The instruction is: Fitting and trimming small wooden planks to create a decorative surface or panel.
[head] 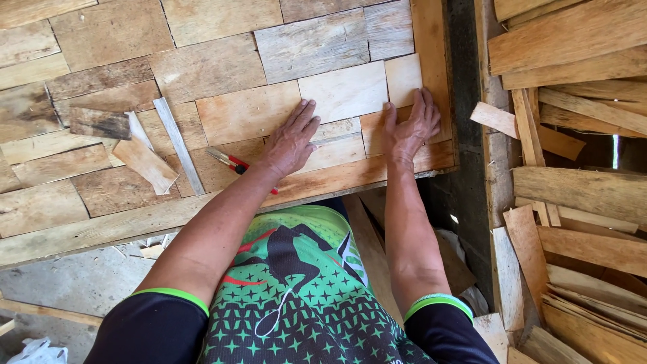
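The worktop [81, 229] in front of me is a broad sheet of thin wood veneer pieces laid edge to edge, pale and dark patches side by side, with a long plank forming its near edge. To the right, past a dark gap, a heap of loose veneer strips [573, 168] lies stacked at all angles, well apart from my hands.

At the far right corner of the worktop sit the pale veneer pieces [347, 91] I am working on. My left hand [292, 140] lies flat on them, palm down, fingers spread and pointing away from me, grasping nothing. My right hand [412, 125] is just to the right of it, also flat and released, fingers stretched over a small pale square piece [403, 77] and touching the upright strip [431, 47] that borders the right edge. The two hands are near each other but not touching.

Left of my left wrist lies a red-handled cutter [229, 162], partly hidden under my forearm. Further left a narrow grey strip [176, 143] lies slanted across the sheet, and beside it are two loose offcuts, one light [145, 164] and one dark [100, 123].
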